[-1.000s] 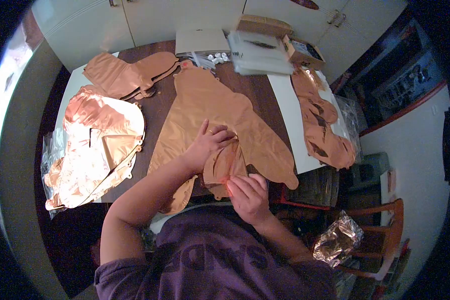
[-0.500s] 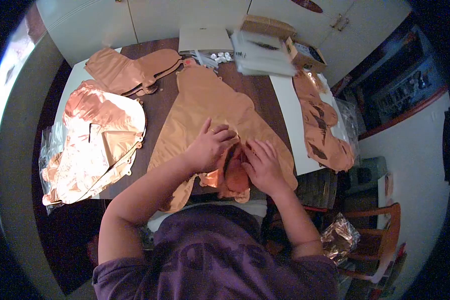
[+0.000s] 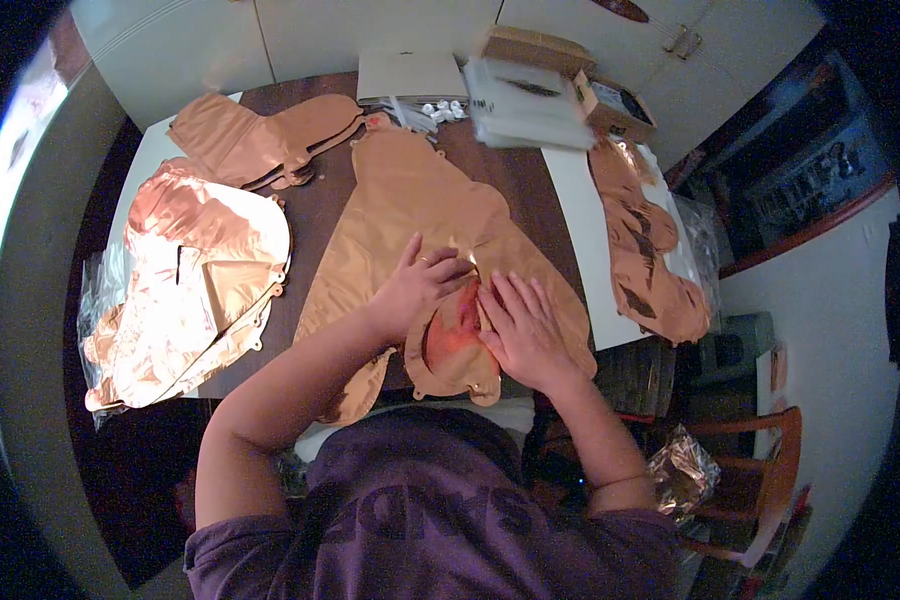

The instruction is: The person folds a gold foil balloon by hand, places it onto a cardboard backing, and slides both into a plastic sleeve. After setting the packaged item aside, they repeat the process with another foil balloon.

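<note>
A large deflated copper-coloured foil balloon lies flat on the table in front of me. Near its lower middle the foil is folded, and a shiny reddish patch shows between my hands. My left hand rests on the left of this fold, its fingers bent and closed at the foil's edge; the fingertips are partly hidden. On the right side of the patch, my right hand lies flat on the foil with its fingers stretched out.
More flat foil balloons lie at the left, back left and right. Along the back are small white pieces, a stack of clear plastic bags and a cardboard box. A wooden chair stands at right.
The foil between my hands has turned over and spread flatter, exposing more of the reddish patch and a copper flap below. My right hand has flattened; my left has barely moved.
</note>
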Demonstrator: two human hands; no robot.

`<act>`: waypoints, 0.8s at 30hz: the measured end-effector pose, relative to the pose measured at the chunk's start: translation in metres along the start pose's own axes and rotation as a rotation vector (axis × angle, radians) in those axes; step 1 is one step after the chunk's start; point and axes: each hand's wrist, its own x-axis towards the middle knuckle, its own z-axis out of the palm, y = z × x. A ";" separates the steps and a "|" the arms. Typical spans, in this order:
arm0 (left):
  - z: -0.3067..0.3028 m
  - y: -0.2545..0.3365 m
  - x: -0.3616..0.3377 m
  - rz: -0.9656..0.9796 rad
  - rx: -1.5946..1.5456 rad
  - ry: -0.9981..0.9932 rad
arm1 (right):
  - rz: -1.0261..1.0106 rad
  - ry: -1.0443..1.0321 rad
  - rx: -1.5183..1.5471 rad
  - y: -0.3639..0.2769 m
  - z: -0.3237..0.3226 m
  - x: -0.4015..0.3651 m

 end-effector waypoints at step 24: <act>-0.013 0.026 0.003 0.001 -0.150 0.060 | -0.064 -0.004 -0.197 -0.001 0.001 -0.012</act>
